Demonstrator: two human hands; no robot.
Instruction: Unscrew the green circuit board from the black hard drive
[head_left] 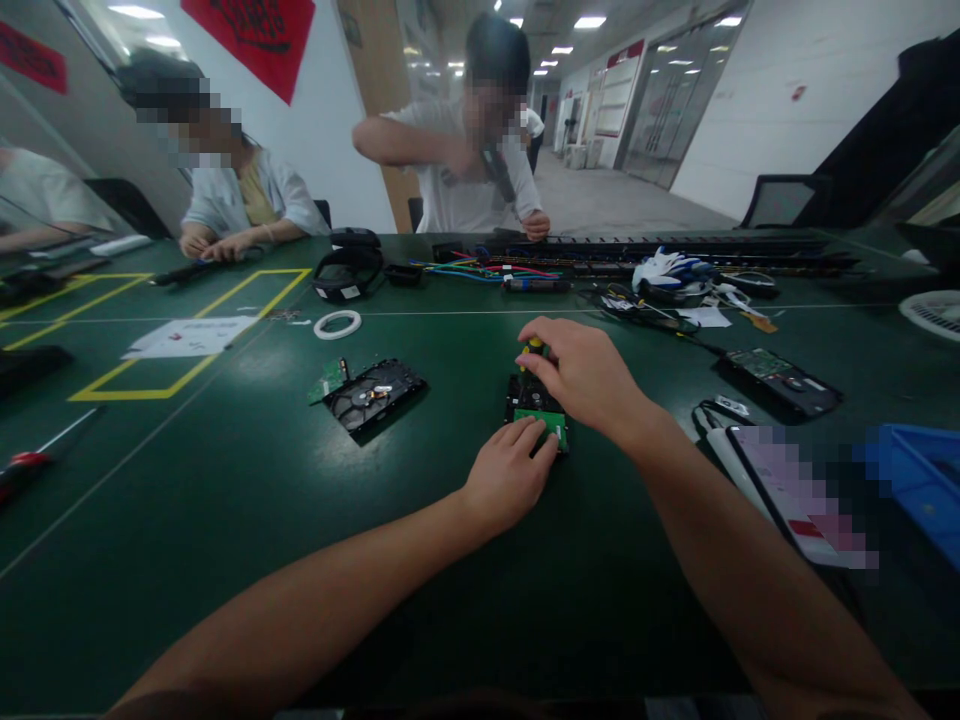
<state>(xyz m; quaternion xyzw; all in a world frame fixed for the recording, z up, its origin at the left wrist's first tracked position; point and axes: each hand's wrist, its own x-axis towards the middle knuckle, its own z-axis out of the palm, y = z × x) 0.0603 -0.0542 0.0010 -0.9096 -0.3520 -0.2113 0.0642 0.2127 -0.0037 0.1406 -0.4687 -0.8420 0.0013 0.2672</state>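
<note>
A hard drive (534, 394) with a green circuit board (551, 424) lies on the table in front of me. My left hand (511, 470) holds it at the near end, fingers over the board. Above the drive's far part, my right hand (589, 378) is closed around a yellow-and-black screwdriver (534, 346), which points down; its tip is too small to make out. To the left rests an opened hard drive (375, 397), its green board (328, 382) partly off at one side.
A roll of white tape (337, 324), a paper sheet (187, 337) and a red-handled screwdriver (45, 458) lie leftward. At right are another drive (780, 382), a phone-like device (795, 490) and a blue bin (919, 480). Gloves (667, 270) and cables lie farther back. Other people sit across the table.
</note>
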